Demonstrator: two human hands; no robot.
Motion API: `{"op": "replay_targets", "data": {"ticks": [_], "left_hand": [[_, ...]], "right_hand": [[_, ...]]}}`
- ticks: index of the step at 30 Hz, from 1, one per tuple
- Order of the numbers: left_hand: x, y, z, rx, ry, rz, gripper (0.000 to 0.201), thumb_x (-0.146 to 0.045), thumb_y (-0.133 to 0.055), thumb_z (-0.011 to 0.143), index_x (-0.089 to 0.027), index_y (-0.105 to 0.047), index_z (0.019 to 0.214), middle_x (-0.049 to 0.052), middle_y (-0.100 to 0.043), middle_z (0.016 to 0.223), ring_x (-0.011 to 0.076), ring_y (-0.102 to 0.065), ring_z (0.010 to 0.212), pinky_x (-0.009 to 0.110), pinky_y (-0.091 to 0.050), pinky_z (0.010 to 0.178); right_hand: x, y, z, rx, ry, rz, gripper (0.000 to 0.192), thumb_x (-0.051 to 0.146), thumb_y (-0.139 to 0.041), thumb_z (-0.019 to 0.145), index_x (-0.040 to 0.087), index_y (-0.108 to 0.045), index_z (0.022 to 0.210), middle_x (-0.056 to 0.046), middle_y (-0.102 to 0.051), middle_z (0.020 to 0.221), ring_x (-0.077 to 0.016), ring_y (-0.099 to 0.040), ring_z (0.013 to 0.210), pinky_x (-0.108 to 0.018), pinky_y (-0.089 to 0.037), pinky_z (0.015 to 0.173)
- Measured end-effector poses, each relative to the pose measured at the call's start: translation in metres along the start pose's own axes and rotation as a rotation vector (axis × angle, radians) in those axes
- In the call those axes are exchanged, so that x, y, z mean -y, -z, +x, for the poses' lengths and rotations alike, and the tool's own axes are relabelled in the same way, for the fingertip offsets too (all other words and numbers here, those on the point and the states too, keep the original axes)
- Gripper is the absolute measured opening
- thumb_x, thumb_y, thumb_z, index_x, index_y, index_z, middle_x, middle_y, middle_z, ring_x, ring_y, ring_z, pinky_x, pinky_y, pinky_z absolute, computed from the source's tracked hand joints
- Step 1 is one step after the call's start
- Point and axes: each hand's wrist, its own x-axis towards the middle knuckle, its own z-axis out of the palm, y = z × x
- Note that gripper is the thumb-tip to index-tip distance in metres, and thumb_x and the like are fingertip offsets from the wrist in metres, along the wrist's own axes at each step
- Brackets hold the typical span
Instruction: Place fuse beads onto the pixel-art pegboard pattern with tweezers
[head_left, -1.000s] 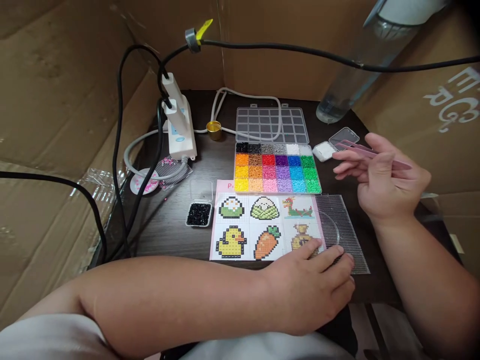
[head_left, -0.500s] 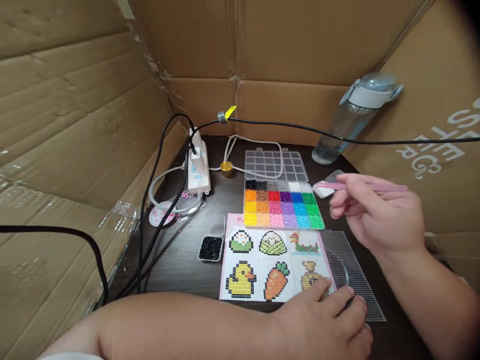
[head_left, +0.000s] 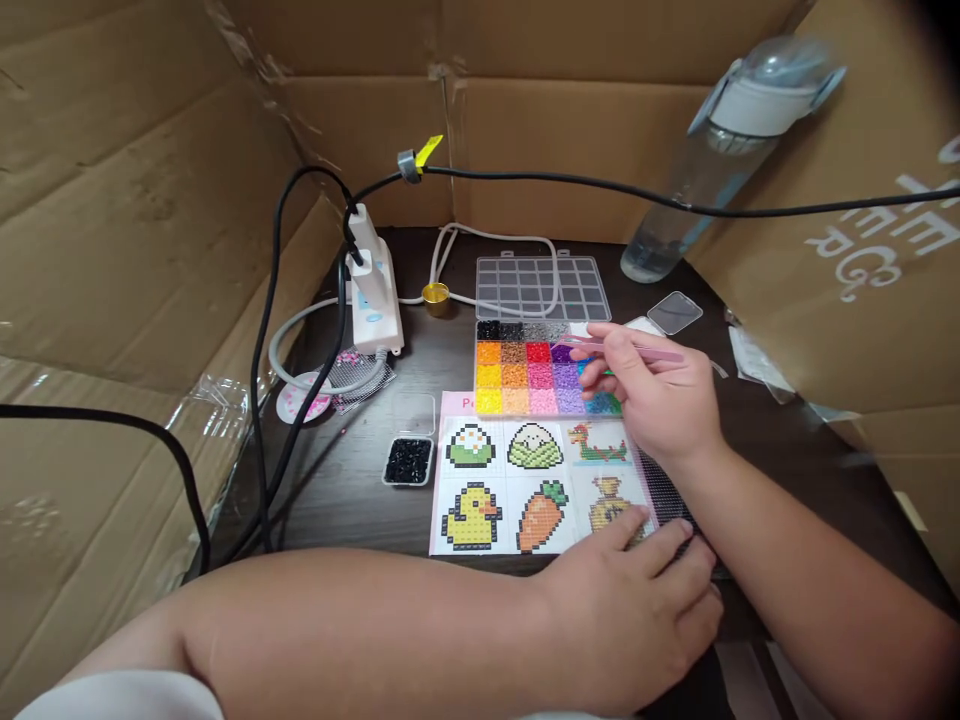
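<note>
- The right hand (head_left: 660, 400) pinches pink tweezers (head_left: 622, 348) between thumb and fingers; the tweezers lie almost level, their tips pointing left over the purple cells of the bead box (head_left: 517, 375).
- The hand itself hovers over the right end of that box, hiding its blue and green cells; whether the tips touch the beads cannot be told.
- The left hand (head_left: 637, 610) rests palm down, fingers loosely spread, on the near edge of the clear pegboard (head_left: 664, 490), with its fingertips at the lower right corner of the pattern sheet (head_left: 525, 480).
- The pegboard lies just right of the sheet, mostly covered by the right wrist and forearm.
- The sheet, showing a duck, a carrot and other pixel figures, lies just in front of the bead box.
- The box's clear lid (head_left: 536, 288) lies open flat behind it.
- A small tray of black beads (head_left: 409, 460) stands just left of the sheet.
- Farther left, a white power strip (head_left: 375, 295) with black cables (head_left: 262, 330); one cable crosses above the table.
- A water bottle (head_left: 712, 160) leans at the back right, amid cardboard walls (head_left: 135, 200).
</note>
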Motion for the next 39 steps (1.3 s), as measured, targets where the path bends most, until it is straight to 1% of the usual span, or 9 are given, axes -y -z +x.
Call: {"op": "replay_targets", "data": {"ticks": [5, 10, 16, 18, 20, 22, 26, 34, 39], "left_hand": [[-0.0006, -0.001, 0.0008, 0.008, 0.002, -0.007, 0.043, -0.026, -0.036, 0.093, -0.017, -0.053, 0.132, 0.011, -0.046, 0.142, 0.0296, -0.042, 0.133, 0.048, -0.032, 0.108], [0.0009, 0.0006, 0.0008, 0.026, -0.007, -0.023, 0.044, -0.026, -0.037, 0.093, -0.015, -0.052, 0.132, 0.012, -0.045, 0.143, 0.0299, -0.04, 0.134, 0.048, -0.031, 0.108], [-0.0004, -0.001, 0.0011, 0.023, -0.008, -0.033, 0.044, -0.027, -0.037, 0.093, -0.015, -0.051, 0.133, 0.013, -0.043, 0.144, 0.0303, -0.04, 0.134, 0.049, -0.029, 0.108], [-0.0008, -0.0018, 0.0011, 0.025, -0.005, -0.038, 0.044, -0.026, -0.037, 0.093, -0.015, -0.051, 0.133, 0.013, -0.044, 0.144, 0.0301, -0.04, 0.134, 0.048, -0.029, 0.109], [-0.0008, -0.0023, 0.0011, 0.024, -0.003, -0.045, 0.044, -0.026, -0.037, 0.093, -0.015, -0.051, 0.133, 0.013, -0.043, 0.144, 0.0302, -0.039, 0.134, 0.048, -0.029, 0.109], [-0.0005, -0.0025, 0.0011, 0.022, -0.002, -0.051, 0.044, -0.026, -0.038, 0.092, -0.015, -0.051, 0.133, 0.013, -0.043, 0.144, 0.0304, -0.039, 0.135, 0.048, -0.028, 0.109], [0.0001, -0.0022, 0.0011, 0.02, 0.0, -0.052, 0.044, -0.027, -0.039, 0.092, -0.015, -0.051, 0.133, 0.012, -0.044, 0.143, 0.03, -0.038, 0.135, 0.047, -0.028, 0.11], [0.001, -0.0026, 0.0009, 0.016, -0.009, -0.066, 0.044, -0.027, -0.039, 0.092, -0.014, -0.051, 0.132, 0.014, -0.044, 0.142, 0.0309, -0.039, 0.134, 0.048, -0.029, 0.108], [0.0015, -0.001, 0.0011, 0.022, -0.005, -0.052, 0.043, -0.028, -0.04, 0.092, -0.016, -0.052, 0.132, 0.013, -0.044, 0.142, 0.0294, -0.039, 0.134, 0.046, -0.03, 0.108]], "right_hand": [[-0.0019, -0.0015, 0.0004, 0.011, -0.027, -0.001, 0.025, 0.037, -0.065, 0.085, 0.017, -0.071, 0.099, -0.003, -0.07, 0.072, -0.0125, -0.063, 0.058, -0.029, -0.057, 0.056], [-0.0031, 0.0003, 0.0031, -0.011, -0.039, 0.058, 0.024, 0.036, -0.068, 0.082, 0.017, -0.07, 0.097, -0.004, -0.069, 0.07, -0.0184, -0.069, 0.074, -0.028, -0.056, 0.054], [-0.0017, 0.0003, 0.0042, -0.013, -0.018, 0.031, 0.025, 0.039, -0.064, 0.085, 0.016, -0.069, 0.095, -0.004, -0.068, 0.068, -0.0204, -0.069, 0.078, -0.027, -0.054, 0.051], [-0.0015, 0.0001, 0.0036, -0.007, -0.008, 0.007, 0.026, 0.04, -0.063, 0.086, 0.017, -0.07, 0.094, -0.005, -0.069, 0.071, -0.0186, -0.068, 0.073, -0.026, -0.053, 0.05], [-0.0014, -0.0001, 0.0027, -0.005, -0.002, -0.021, 0.027, 0.041, -0.062, 0.086, 0.017, -0.071, 0.094, -0.004, -0.07, 0.073, -0.0146, -0.064, 0.062, -0.027, -0.053, 0.051], [-0.0013, -0.0003, 0.0017, -0.008, 0.011, -0.048, 0.027, 0.04, -0.062, 0.086, 0.017, -0.071, 0.095, -0.003, -0.069, 0.071, -0.0122, -0.06, 0.055, -0.028, -0.053, 0.053], [-0.001, -0.0009, 0.0006, -0.018, 0.051, -0.082, 0.026, 0.04, -0.061, 0.087, 0.016, -0.071, 0.095, -0.001, -0.066, 0.063, -0.0138, -0.062, 0.056, -0.029, -0.053, 0.055], [-0.0024, -0.0018, 0.0007, -0.032, 0.058, -0.08, 0.025, 0.04, -0.061, 0.087, 0.018, -0.071, 0.093, -0.002, -0.067, 0.065, -0.0128, -0.059, 0.052, -0.029, -0.052, 0.054], [-0.0036, -0.0027, 0.0009, -0.024, 0.066, -0.066, 0.025, 0.04, -0.06, 0.088, 0.018, -0.07, 0.094, -0.002, -0.069, 0.068, -0.0127, -0.059, 0.052, -0.029, -0.052, 0.054]]}}
